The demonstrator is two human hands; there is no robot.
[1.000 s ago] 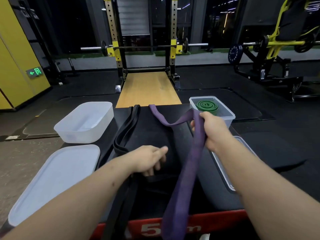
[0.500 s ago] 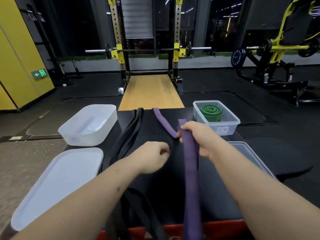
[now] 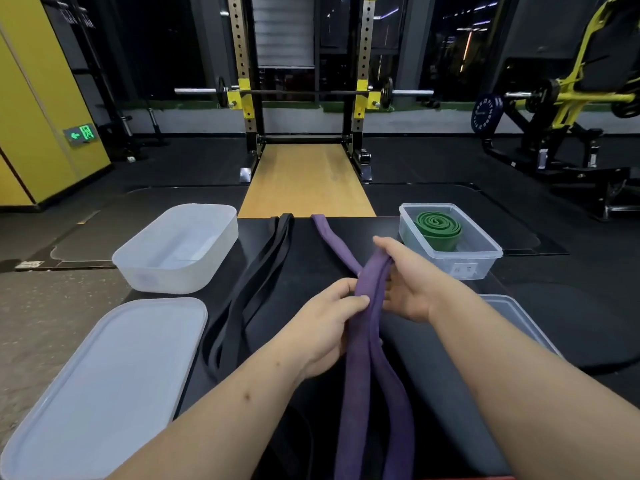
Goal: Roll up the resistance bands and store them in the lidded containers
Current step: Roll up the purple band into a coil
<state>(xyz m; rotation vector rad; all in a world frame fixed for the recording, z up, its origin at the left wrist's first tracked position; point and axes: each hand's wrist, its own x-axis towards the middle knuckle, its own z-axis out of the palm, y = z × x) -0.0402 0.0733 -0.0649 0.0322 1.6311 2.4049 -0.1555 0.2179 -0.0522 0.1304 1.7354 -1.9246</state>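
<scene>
**Dim gym at night**

A yellow-and-black squat rack [image 3: 301, 81] holds a barbell [image 3: 304, 92] above a wooden platform [image 3: 306, 181] set in black rubber flooring [image 3: 433, 174]. A yellow wall [image 3: 38, 109] with a green exit sign [image 3: 80, 134] stands left; a yellow plate-loaded machine [image 3: 568, 95] stands right before dark windows [image 3: 446, 46].

A translucent empty plastic tub [image 3: 176, 249] sits at ten o'clock on the black padded platform [image 3: 433, 368], its flat lid [image 3: 104, 386] at eight. A clear plastic tub [image 3: 450, 249] at two o'clock holds a coiled green band [image 3: 439, 226].
</scene>
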